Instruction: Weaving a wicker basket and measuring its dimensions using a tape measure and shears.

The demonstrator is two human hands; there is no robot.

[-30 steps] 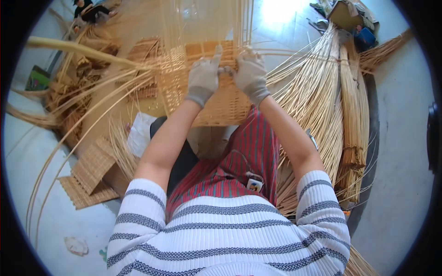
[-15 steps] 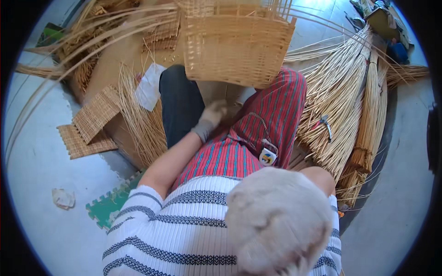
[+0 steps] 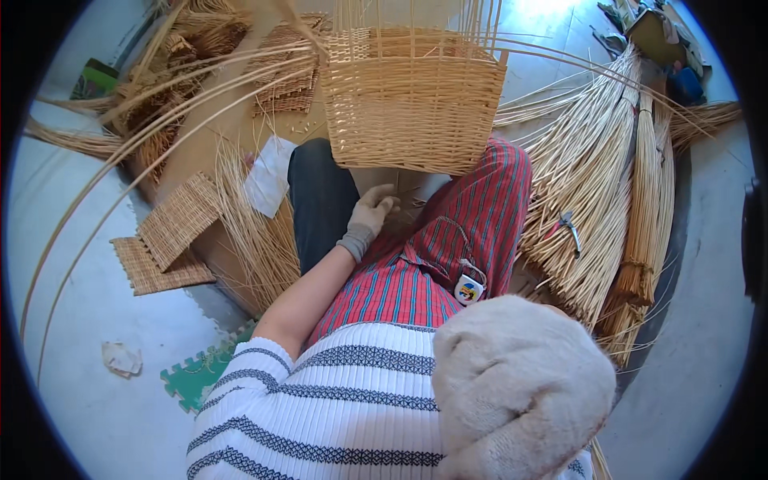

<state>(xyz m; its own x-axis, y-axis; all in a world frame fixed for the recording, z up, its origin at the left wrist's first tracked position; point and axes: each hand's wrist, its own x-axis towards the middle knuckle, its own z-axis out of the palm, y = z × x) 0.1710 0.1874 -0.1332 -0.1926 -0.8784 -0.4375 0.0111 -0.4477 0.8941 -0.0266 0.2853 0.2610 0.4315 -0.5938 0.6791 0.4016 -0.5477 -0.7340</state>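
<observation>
the bundle (image 3: 572, 192) of pale cane lies fanned out on the person's right, tied toward its far end, probably so that single rods pull free easily. the basket (image 3: 412, 112) stands straight ahead, its near wall facing the person and its base at the knees (image 3: 512, 156), which seem to steady it, since neither hand is on it. long strands (image 3: 128, 156) trail from it to the left, likely left loose for their length. two panels (image 3: 180, 220) lie overlapping at the left, out of the legs' way. the right hand (image 3: 524, 392), gloved, is raised close to the camera; its fingers look bunched, but i cannot tell whether they pinch anything. the gloved left hand (image 3: 372, 212) rests between the thighs, fingers loosely bent, slightly apart, with nothing visible in them. cutters (image 3: 570, 230) lie on the bundle, presumably for easy reach.
</observation>
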